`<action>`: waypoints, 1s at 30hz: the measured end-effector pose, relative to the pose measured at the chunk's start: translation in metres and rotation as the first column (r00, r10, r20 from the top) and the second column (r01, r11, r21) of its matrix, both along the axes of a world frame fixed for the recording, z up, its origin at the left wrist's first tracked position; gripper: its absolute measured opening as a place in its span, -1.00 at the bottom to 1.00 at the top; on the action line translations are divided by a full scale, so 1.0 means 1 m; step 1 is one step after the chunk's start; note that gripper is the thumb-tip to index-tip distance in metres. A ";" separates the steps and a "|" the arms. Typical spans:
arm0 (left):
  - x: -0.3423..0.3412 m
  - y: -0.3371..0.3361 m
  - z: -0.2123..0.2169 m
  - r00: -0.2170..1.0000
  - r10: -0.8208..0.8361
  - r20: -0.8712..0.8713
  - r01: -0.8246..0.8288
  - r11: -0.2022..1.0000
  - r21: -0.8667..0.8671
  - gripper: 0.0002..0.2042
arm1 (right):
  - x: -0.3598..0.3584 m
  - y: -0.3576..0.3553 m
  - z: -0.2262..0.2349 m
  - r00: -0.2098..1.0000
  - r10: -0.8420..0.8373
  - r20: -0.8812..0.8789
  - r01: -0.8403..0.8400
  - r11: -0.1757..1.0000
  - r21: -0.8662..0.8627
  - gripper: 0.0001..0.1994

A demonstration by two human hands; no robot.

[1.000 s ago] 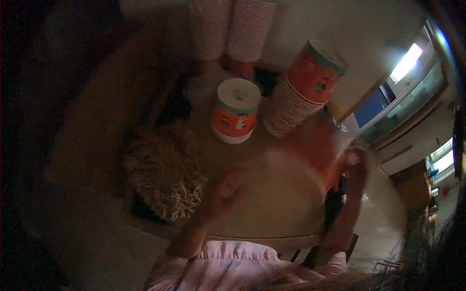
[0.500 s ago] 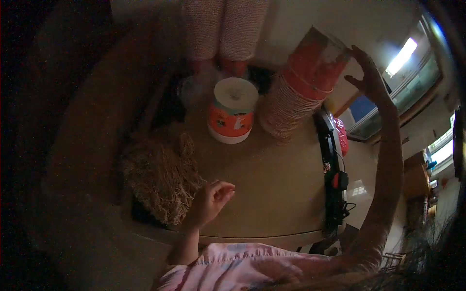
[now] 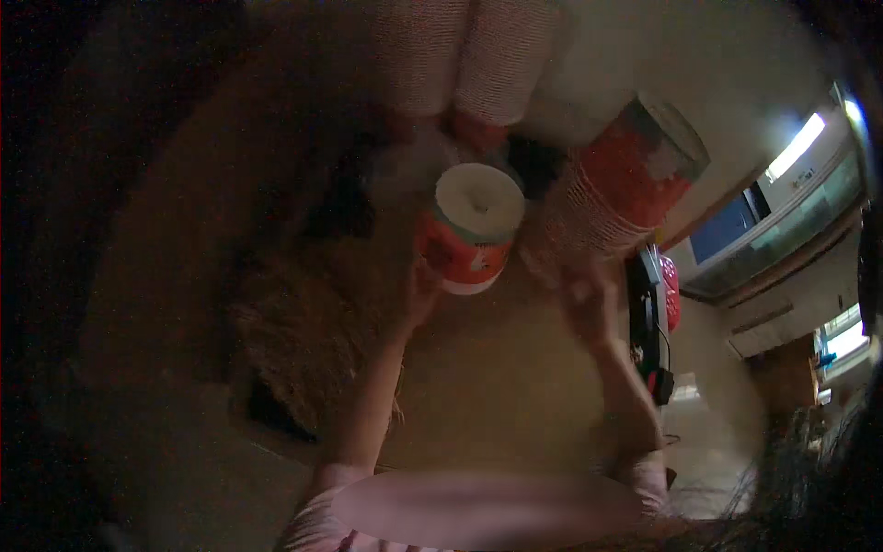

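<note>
An orange paper tub [image 3: 466,261] with a pale round top and a white lower rim stands upside down on the table. My left hand [image 3: 425,289] is against its left side; the dim light and the tub hide how its fingers lie. To the right leans a tall stack of nested red paper tubs [image 3: 629,175], also bottoms up, their rims making close ridges. My right hand [image 3: 589,299] is at the lower end of this stack, smeared by motion, so its grip does not show.
Two tall stacks of ridged tubs [image 3: 504,64] stand behind. A heap of tan stringy fibre [image 3: 303,340] lies at the left of the table [image 3: 497,396]. Along the right edge are a black device [image 3: 647,317] and a red patterned object [image 3: 670,290].
My left hand has gone from the front of the table up to the orange tub. My right hand has dropped from the top of the leaning stack to its lower end. The view has shifted.
</note>
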State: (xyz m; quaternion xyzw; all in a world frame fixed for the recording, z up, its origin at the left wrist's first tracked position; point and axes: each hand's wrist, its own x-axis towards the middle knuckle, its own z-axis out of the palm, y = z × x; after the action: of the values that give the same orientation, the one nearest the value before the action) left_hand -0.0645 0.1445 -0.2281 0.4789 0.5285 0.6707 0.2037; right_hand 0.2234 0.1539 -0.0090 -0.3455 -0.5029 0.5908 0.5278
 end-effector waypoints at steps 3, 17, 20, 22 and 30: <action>0.079 0.023 0.100 0.984 -0.172 -0.039 0.157 0.955 -0.253 -0.58 | 0.079 0.038 -0.092 0.986 0.135 0.093 -0.121 0.983 -0.138 -0.70; 0.016 0.037 0.071 0.969 0.214 -0.121 -0.213 0.977 0.023 -0.67 | -0.026 0.068 -0.101 0.991 0.010 0.134 0.018 0.978 -0.208 -0.58; 0.043 0.018 0.140 0.998 0.050 -0.022 -0.055 0.893 -0.448 -0.73 | -0.001 0.085 -0.116 0.997 -0.023 0.077 0.027 0.998 -0.058 -0.57; 0.033 0.023 0.125 0.996 0.048 0.074 0.002 0.831 -0.556 -0.71 | -0.007 0.088 -0.117 0.996 0.040 -0.080 -0.038 0.999 0.030 -0.56; 0.008 0.037 0.069 0.995 0.027 0.099 0.012 0.929 -0.370 -0.72 | -0.033 0.047 -0.059 0.993 -0.016 0.115 0.046 0.964 -0.261 -0.58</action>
State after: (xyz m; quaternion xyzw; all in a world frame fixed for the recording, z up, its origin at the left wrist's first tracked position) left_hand -0.0569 0.1819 -0.1588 0.3949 0.6359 0.5837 0.3146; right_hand 0.1907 0.2008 -0.0683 -0.4530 -0.4432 0.6239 0.4573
